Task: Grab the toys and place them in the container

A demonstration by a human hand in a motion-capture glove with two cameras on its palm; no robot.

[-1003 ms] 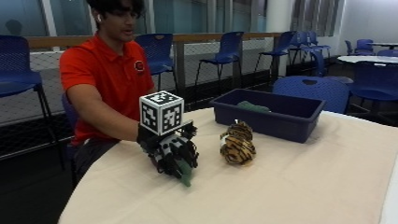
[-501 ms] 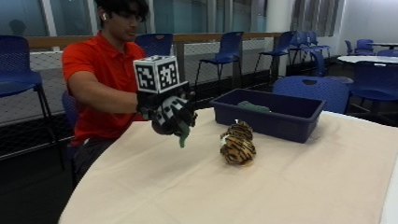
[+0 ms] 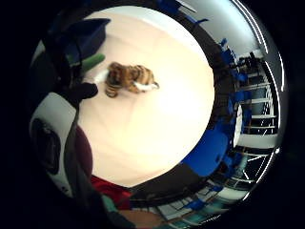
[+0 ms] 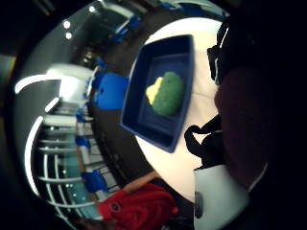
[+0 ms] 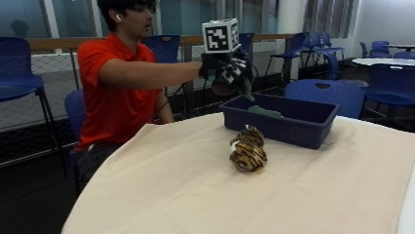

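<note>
The hand (image 5: 228, 70) has risen from the counter (image 5: 195, 195) and now grasps a green toy (image 5: 247, 87) above the container's (image 5: 305, 131) near end. Release comes next; the tiger toy (image 5: 248, 151) lies beside the container.

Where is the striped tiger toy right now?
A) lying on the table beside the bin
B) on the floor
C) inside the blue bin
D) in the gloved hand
A: the tiger toy lies on the table just in front of the blue bin.
</note>
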